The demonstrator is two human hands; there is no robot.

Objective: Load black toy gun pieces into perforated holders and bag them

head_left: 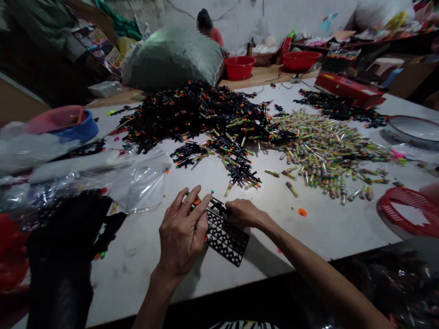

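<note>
My left hand point(183, 224) grips the left side of a black plastic lattice panel point(228, 240), its fingers reaching over the far left part. Orange and blue bits show around those fingertips. A small black toy gun point(218, 206) lies along the panel's far edge. My right hand point(244, 212) is closed on the right end of this toy gun; its fingertips are partly hidden. Just beyond both hands lies a cluster of black toy guns point(240, 167) and clear candy-filled tubes, with one tube point(228, 188) close to the toy gun.
A big heap of black toy guns point(195, 114) covers the table's far middle, with a pile of candy tubes point(325, 151) to its right. Plastic bags point(144, 183) and black cloth-like material point(65, 246) lie left. A red basket point(408, 210) stands right. Someone point(216, 34) is behind a large sack point(174, 57).
</note>
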